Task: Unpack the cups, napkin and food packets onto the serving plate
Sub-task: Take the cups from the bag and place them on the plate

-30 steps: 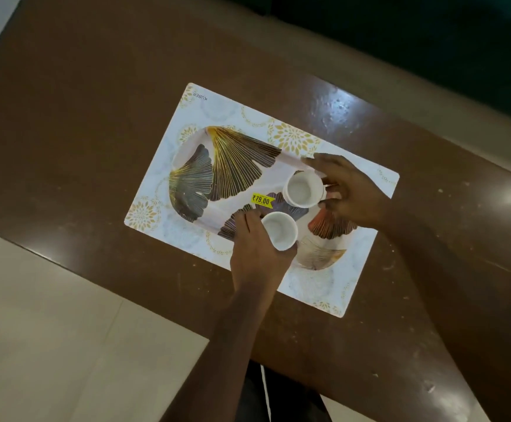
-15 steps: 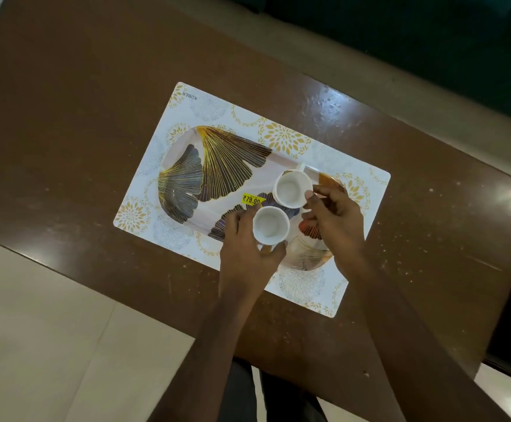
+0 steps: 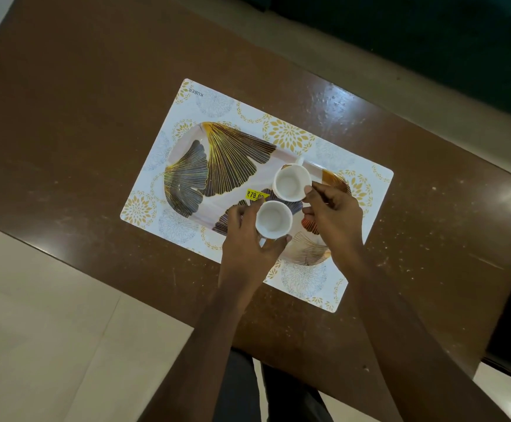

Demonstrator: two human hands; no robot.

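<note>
My left hand point(image 3: 249, 242) wraps the nearer white cup point(image 3: 274, 220), thumb and fingers pressed against its wall; my right hand point(image 3: 330, 217) is loosely curled, fingertips point(image 3: 308, 190) touching the rim of the farther white cup point(image 3: 292, 181), though I cannot tell whether it truly pinches it. Under everything lies the brown table point(image 3: 80, 117), and on it the floral placemat point(image 3: 217, 102), set askew near the table's front edge. The leaf-printed serving plate point(image 3: 233, 159) sits on the placemat, and both cups stand upright toward its right end, just beside each other, next to the yellow price sticker point(image 3: 255, 195). No napkin or food packets are in view. To finish this placement well, I judge I should settle each cup flat, keep them apart so they do not clink, and leave the plate's left half open for the rest.
</note>
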